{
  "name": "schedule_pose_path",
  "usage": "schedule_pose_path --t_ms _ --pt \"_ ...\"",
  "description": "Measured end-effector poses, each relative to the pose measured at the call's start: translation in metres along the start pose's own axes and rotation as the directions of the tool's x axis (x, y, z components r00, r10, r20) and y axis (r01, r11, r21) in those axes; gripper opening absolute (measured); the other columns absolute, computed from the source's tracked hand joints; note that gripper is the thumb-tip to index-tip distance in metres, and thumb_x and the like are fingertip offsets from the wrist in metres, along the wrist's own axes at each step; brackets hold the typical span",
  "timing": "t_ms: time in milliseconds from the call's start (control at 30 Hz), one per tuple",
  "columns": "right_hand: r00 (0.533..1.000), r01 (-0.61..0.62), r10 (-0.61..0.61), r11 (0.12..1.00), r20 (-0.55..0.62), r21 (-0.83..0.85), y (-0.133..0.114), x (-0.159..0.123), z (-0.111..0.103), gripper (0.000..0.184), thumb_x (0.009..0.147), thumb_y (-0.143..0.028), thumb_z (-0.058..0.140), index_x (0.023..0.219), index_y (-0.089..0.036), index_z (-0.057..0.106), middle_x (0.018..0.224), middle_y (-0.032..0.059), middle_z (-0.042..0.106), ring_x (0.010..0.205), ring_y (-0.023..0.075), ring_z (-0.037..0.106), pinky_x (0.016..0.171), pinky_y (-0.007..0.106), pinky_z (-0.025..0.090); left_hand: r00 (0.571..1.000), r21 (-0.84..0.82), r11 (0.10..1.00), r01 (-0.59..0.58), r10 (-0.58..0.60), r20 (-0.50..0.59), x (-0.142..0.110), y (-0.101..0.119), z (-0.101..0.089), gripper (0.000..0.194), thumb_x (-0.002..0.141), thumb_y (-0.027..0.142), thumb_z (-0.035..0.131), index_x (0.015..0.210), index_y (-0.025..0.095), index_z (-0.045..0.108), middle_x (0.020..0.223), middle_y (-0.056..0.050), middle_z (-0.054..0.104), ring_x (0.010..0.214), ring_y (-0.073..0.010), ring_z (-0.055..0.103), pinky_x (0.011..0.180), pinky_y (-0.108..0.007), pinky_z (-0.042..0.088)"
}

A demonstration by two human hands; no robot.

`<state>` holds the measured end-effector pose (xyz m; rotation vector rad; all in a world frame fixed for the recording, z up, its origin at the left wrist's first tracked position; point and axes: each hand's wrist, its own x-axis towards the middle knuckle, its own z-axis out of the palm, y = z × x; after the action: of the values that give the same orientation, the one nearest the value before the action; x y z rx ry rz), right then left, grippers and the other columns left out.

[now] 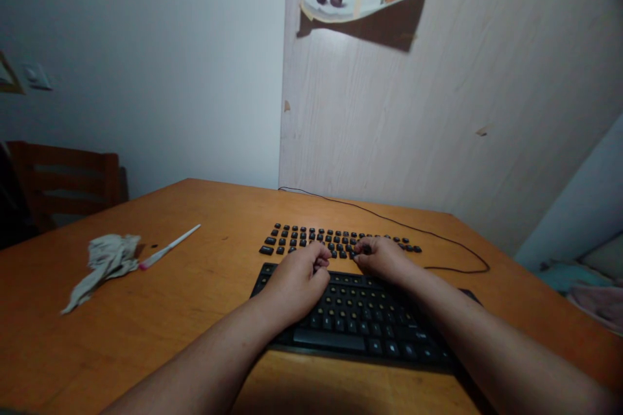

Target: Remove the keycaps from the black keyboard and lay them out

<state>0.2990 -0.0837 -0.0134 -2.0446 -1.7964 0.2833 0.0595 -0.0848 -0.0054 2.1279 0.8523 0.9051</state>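
Note:
A black keyboard point(328, 340) lies on the wooden table, its upper rows stripped of keycaps so that pale stems show; the bottom keys and the space bar are in place. Behind it, loose black keycaps point(335, 240) are laid out in rows. My left hand point(302, 280) hovers above the keyboard's upper left part with curled fingers; whatever is in them is hidden. My right hand point(384, 259) reaches over the keyboard's back edge to the front row of keycaps, thumb and fingertips closed around a keycap there. Part of that row is covered by my hands.
On the table's left are a crumpled cloth point(114, 253), a white pointed stick point(175, 242) with a pink end and a small dark piece point(154, 246). A thin cable point(389, 215) curves along the back and right. A wooden chair point(68, 175) stands at the left.

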Motion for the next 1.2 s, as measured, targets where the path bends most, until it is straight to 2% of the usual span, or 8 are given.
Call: schedule_pose_path --t_ms 267,467,667,800,833,900,1033,1200 --pt "1.0 0.019 -0.019 1.0 0.001 0.021 0.003 0.0 0.003 0.01 0.073 -0.025 0.067 0.081 -0.022 0.069 0.067 -0.0004 0.067 0.059 0.0142 0.056 0.054 0.024 0.035 1.0 -0.005 1.0 0.0 0.0 0.007 0.0 0.0 0.0 0.02 0.082 0.019 0.05 0.097 0.021 0.063 0.093 -0.005 0.067 0.088 -0.0193 0.061 0.081 -0.03 0.046" --pt "0.999 0.026 -0.023 0.999 -0.049 0.048 0.001 -0.004 0.0 0.01 0.073 -0.03 0.066 0.076 -0.021 0.066 0.064 0.0013 0.065 0.058 0.0162 0.055 0.054 0.025 0.034 1.0 -0.018 1.0 0.013 -0.013 0.017 0.0 0.003 -0.002 0.019 0.081 0.019 0.051 0.095 0.021 0.063 0.092 -0.005 0.068 0.088 -0.0196 0.061 0.08 -0.029 0.045" --pt "0.986 0.079 -0.058 0.988 -0.154 0.132 -0.003 -0.012 -0.024 0.026 0.087 -0.032 0.044 0.072 -0.019 0.061 0.071 0.0043 0.064 0.072 0.0192 0.057 0.063 0.027 0.039 1.0 0.025 1.0 -0.009 0.008 0.022 0.0 0.004 -0.002 0.019 0.082 0.018 0.049 0.095 0.02 0.063 0.09 -0.004 0.067 0.084 -0.0187 0.06 0.077 -0.028 0.044" --pt "0.986 0.108 -0.07 0.961 -0.154 0.254 -0.011 -0.032 -0.043 0.043 0.094 -0.036 0.028 0.077 -0.018 0.063 0.074 0.0046 0.065 0.071 0.018 0.06 0.063 0.027 0.043 0.999 0.09 0.996 -0.027 0.024 0.034 -0.001 0.005 -0.003 0.018 0.083 0.019 0.048 0.094 0.02 0.063 0.086 -0.003 0.066 0.08 -0.0182 0.059 0.073 -0.028 0.043" --pt "0.983 0.125 -0.071 0.932 -0.168 0.339 -0.014 -0.038 -0.048 0.045 0.095 -0.04 0.03 0.076 -0.017 0.064 0.075 0.0048 0.065 0.072 0.0183 0.06 0.064 0.027 0.044 0.999 0.108 0.994 -0.03 0.027 0.037 -0.001 0.006 -0.003 0.018 0.084 0.02 0.048 0.093 0.02 0.063 0.085 -0.003 0.066 0.08 -0.0183 0.059 0.072 -0.028 0.042" --pt "0.981 0.134 -0.066 0.911 -0.184 0.389 -0.02 -0.053 -0.056 0.047 0.094 -0.046 0.035 0.072 -0.017 0.064 0.072 0.004 0.062 0.071 0.0179 0.057 0.061 0.027 0.042 0.999 0.136 0.99 -0.035 0.029 0.045 -0.001 0.006 -0.004 0.017 0.084 0.02 0.048 0.093 0.02 0.063 0.085 -0.003 0.065 0.08 -0.0183 0.059 0.072 -0.029 0.042" --pt "0.988 0.151 -0.144 0.861 -0.053 0.485 -0.025 -0.076 -0.062 0.043 0.095 -0.051 0.039 0.084 -0.018 0.064 0.06 -0.0026 0.047 0.055 0.0128 0.044 0.051 0.024 0.035 0.998 0.164 0.985 -0.045 0.038 0.049 -0.002 0.005 -0.004 0.018 0.085 0.022 0.049 0.094 0.02 0.064 0.088 -0.003 0.067 0.083 -0.0193 0.06 0.073 -0.03 0.043" --pt "0.949 0.142 -0.29 0.749 0.128 0.647 -0.021 -0.088 -0.057 0.03 0.094 -0.047 0.05 0.098 -0.019 0.061 0.082 0.0012 0.058 0.068 0.0133 0.055 0.06 0.024 0.046 0.997 0.17 0.983 -0.066 0.057 0.057 -0.001 0.005 -0.004 0.019 0.085 0.023 0.049 0.096 0.021 0.064 0.094 -0.004 0.068 0.089 -0.0205 0.062 0.078 -0.031 0.044"
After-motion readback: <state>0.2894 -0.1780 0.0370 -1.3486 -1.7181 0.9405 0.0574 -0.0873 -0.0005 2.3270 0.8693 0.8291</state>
